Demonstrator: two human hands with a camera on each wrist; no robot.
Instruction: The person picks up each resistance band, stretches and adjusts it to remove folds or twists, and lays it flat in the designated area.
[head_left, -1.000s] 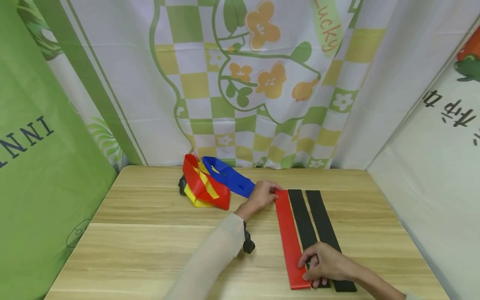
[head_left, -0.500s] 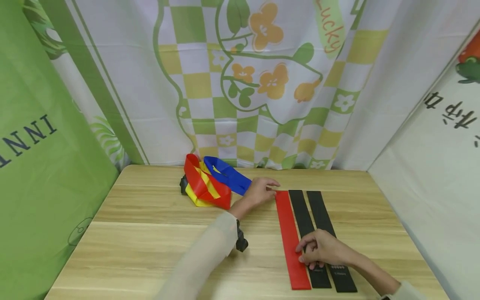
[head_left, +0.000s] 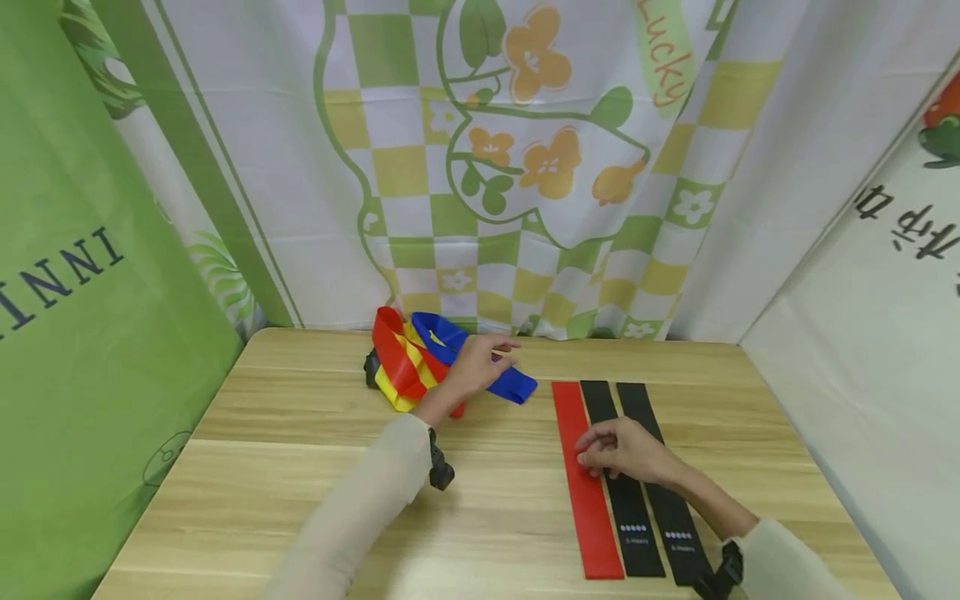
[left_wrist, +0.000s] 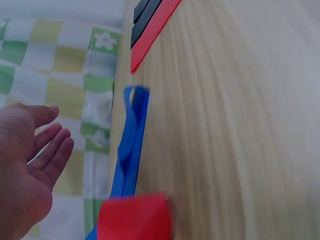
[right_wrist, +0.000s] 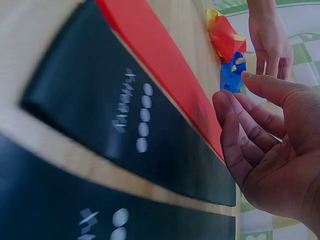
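Note:
A red resistance band (head_left: 596, 533) lies flat on the table, its length running toward me. Alongside it, to the right, are two black bands, the middle one (head_left: 626, 500) and the outer one (head_left: 637, 404), with pale dots and lettering at their near ends. My right hand (head_left: 626, 450) hovers over the red and middle bands, fingers loosely bent around nothing. Above a loose blue band (head_left: 517, 387) my left hand (head_left: 476, 362) is raised; in the left wrist view its fingers are extended and hold nothing. The blue band meets a tangled red band (head_left: 393, 358) and yellow band (head_left: 390, 387).
A small black item (head_left: 371, 369) sits at the left of the tangled pile. The wooden table (head_left: 262, 500) ends at a patterned curtain (head_left: 480, 250) behind, with a green cloth (head_left: 112, 333) on the left and a white panel (head_left: 862, 333) on the right.
My left hand has left the far end of the red band and moved left over the blue band. My right hand has slid away from me along the bands, uncovering their near ends.

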